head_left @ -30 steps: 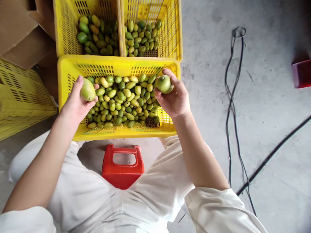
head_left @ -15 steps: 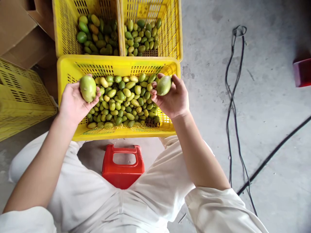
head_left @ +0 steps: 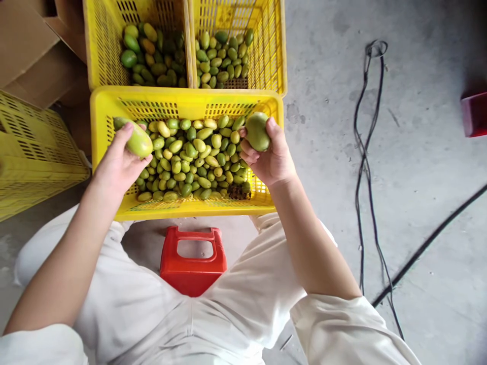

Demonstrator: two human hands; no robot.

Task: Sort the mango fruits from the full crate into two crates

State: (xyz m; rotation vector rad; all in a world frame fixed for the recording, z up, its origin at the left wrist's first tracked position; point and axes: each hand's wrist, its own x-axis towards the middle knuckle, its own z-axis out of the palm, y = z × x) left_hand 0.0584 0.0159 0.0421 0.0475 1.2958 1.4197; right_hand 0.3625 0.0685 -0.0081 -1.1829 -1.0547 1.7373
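Note:
My left hand (head_left: 120, 161) is closed round a long yellow-green mango (head_left: 139, 142), thumb along its top and fingers beneath. The mango lies tilted, one end toward the upper left. In my right hand (head_left: 272, 157) a rounder-looking green mango (head_left: 257, 132) is gripped between thumb and curled fingers, seen nearly end-on. Both hands are raised over the near yellow crate (head_left: 198, 209), one at each side. Inside that crate lie many loose green and yellow mangoes (head_left: 198, 157); my hands cover some at the edges.
Beyond the near crate, a divided yellow crate (head_left: 284, 50) holds more mangoes in both sections. Cardboard (head_left: 26, 50) and another yellow crate (head_left: 38, 157) stand at the left. A red stool (head_left: 193, 274) is between my legs. Black cables (head_left: 365, 157) lie on the floor at right.
Both mangoes have been turned in my hands: the left one now lies tilted lengthwise, the right one shows more end-on. My thumbs have moved onto them; the crates are unchanged.

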